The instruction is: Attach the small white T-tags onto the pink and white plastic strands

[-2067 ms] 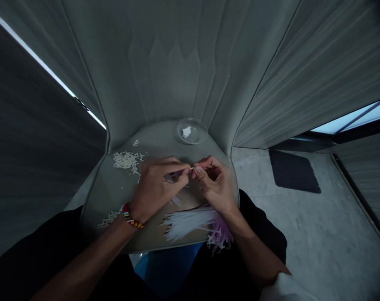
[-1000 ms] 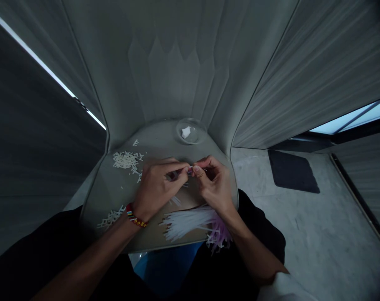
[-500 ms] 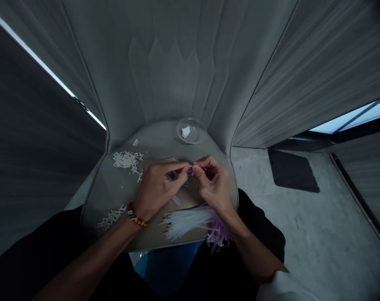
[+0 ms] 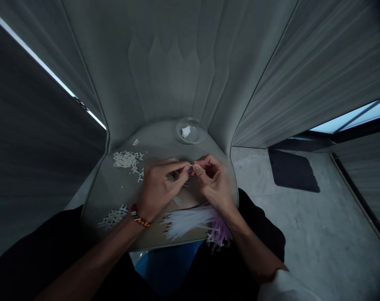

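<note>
My left hand (image 4: pixel 160 184), with a beaded bracelet on its wrist, is pinched at the fingertips. My right hand (image 4: pixel 215 179) is pinched too, its fingertips meeting the left ones over the chair seat. Between them shows a tiny pale plastic piece (image 4: pixel 191 165), mostly covered by the fingers. Below the hands lies a bundle of thin white sticks (image 4: pixel 186 221) with purple sticks (image 4: pixel 221 234) at its right end. A few loose clear sticks (image 4: pixel 176 200) are under my left hand. Left of it is a heap of small white plastic connectors (image 4: pixel 126 159).
A second heap of white connectors (image 4: pixel 113 217) lies near the seat's front left edge. At the back of the seat stands a clear round dish (image 4: pixel 200 133) with a white scrap (image 4: pixel 186 132) in it. Below the front edge is something blue (image 4: pixel 167 267). A dark mat (image 4: pixel 293 170) lies on the floor.
My left wrist and forearm have shifted slightly right. The fingertips stay together at the same spot, with a small change in how the pale piece shows.
</note>
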A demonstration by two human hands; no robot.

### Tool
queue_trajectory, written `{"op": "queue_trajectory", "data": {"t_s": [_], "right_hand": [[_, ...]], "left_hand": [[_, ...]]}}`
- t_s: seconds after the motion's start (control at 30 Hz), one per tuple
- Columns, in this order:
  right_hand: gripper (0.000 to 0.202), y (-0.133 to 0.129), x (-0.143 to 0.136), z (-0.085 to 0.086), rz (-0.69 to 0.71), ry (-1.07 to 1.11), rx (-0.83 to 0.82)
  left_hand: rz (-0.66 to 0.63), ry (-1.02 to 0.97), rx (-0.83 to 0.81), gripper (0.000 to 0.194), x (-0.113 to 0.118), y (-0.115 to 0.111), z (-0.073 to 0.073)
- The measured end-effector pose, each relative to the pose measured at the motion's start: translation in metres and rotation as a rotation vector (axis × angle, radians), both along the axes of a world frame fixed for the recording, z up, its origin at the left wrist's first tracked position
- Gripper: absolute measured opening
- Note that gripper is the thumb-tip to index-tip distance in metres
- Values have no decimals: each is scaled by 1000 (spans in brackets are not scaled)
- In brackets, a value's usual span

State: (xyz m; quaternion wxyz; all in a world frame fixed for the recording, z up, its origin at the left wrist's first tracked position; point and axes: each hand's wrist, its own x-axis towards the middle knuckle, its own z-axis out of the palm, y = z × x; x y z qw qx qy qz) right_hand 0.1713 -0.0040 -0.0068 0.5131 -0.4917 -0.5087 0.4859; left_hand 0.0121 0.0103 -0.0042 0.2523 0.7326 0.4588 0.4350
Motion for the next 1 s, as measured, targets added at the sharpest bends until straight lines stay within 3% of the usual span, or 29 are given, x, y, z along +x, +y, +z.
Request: {"op": "queue_trajectory", "data": {"t_s": [0.37,1.0], "right_hand": [[20,-1,-8,-3,-42,201,-48],[19,1,8,2,49,-154,59]], "left_hand": [[16,-15,49,15,2,0,1],[-71,118,98,14,-5,1,0]]}}
